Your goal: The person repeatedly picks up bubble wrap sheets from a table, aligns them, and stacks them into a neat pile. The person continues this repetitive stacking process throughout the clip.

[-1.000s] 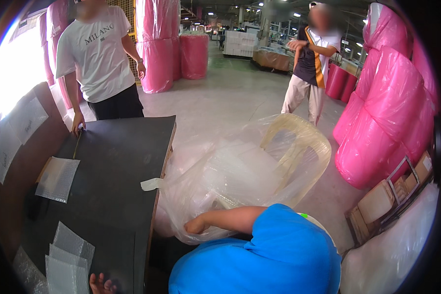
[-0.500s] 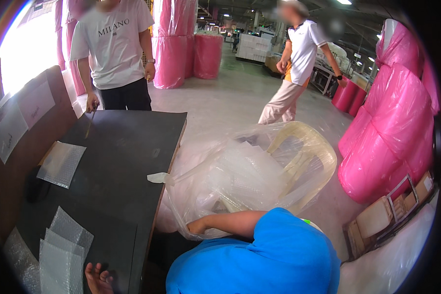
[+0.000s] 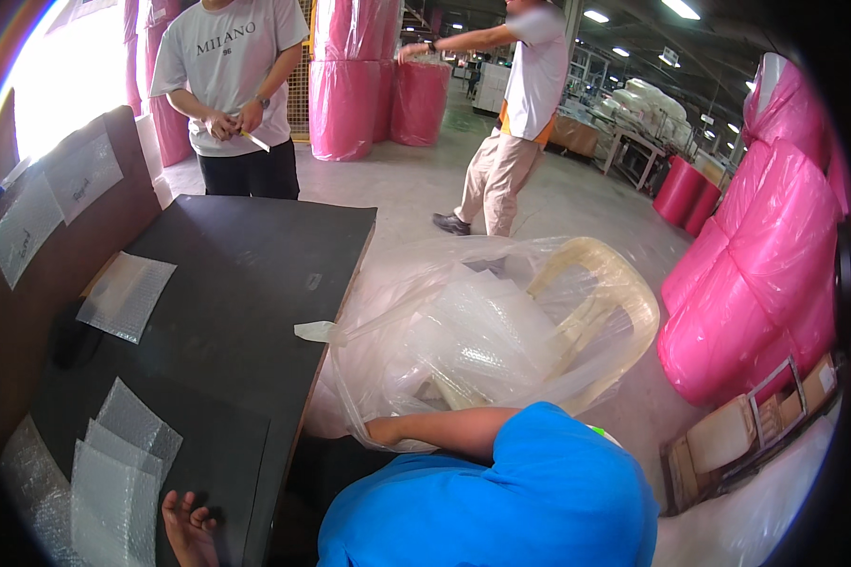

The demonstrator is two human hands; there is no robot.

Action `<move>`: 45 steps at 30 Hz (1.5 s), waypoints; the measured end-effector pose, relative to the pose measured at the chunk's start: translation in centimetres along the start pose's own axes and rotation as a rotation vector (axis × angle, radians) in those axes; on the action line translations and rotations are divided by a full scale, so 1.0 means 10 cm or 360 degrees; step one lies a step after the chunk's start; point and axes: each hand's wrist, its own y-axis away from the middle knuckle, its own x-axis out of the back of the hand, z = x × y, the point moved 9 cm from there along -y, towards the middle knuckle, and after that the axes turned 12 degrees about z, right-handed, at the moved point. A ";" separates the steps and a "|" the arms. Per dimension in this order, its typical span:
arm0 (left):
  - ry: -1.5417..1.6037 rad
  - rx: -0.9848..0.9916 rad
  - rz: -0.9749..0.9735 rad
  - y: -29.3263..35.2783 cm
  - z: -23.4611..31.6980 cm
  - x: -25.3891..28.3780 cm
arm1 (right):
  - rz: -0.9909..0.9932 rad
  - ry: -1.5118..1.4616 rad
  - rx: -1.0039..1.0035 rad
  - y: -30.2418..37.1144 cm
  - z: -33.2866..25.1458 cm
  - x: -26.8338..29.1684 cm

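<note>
My right arm reaches down into the clear plastic bag (image 3: 463, 340) beside the bench (image 3: 246, 283); its grip is hidden, so I cannot tell. My left hand (image 3: 191, 524) rests open on the bench beside the bubble-wrap pouches (image 3: 113, 472). I judge I'm fetching wrap.

A bright blue short sleeve (image 3: 501, 491) is worn on the right arm (plain fabric, no print). The left hand (image 3: 191, 527) is left bare.

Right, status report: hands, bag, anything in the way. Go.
Left hand open, resting on black table beside bubble-wrap sheets. Right forearm reaches into clear plastic bag; hand hidden. Nothing blocking the bag.
</note>
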 end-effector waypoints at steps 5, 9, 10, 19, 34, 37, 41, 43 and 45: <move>0.0023 -0.0070 0.0093 0.04 0.03 -0.05 | -0.0010 0.0037 -0.0025 0.06 -0.07 0.06; -0.0121 -0.0145 0.0178 0.08 0.03 -0.04 | 0.0042 0.0041 -0.0066 0.09 -0.10 0.11; -0.0139 -0.0141 0.0187 0.09 0.04 -0.05 | 0.0070 0.0030 -0.0088 0.10 -0.10 0.12; -0.0131 -0.0151 0.0163 0.07 0.04 -0.06 | 0.0034 0.0115 -0.0118 0.02 0.07 -0.01; -0.0111 -0.0168 0.0123 0.07 0.04 -0.07 | -0.0021 0.0139 -0.0129 0.01 0.07 -0.03; -0.0123 -0.0158 0.0145 0.07 0.04 -0.07 | -0.0036 0.0171 -0.0148 0.00 0.09 -0.03; -0.0137 -0.0156 0.0169 0.07 0.03 -0.04 | -0.0039 0.0174 -0.0125 0.03 0.03 -0.01; -0.0142 -0.0153 0.0164 0.07 0.03 -0.04 | -0.0012 0.0188 -0.0078 0.00 0.08 -0.04; -0.0132 -0.0149 0.0157 0.08 0.04 -0.07 | 0.0009 0.0196 -0.0087 0.01 0.11 -0.04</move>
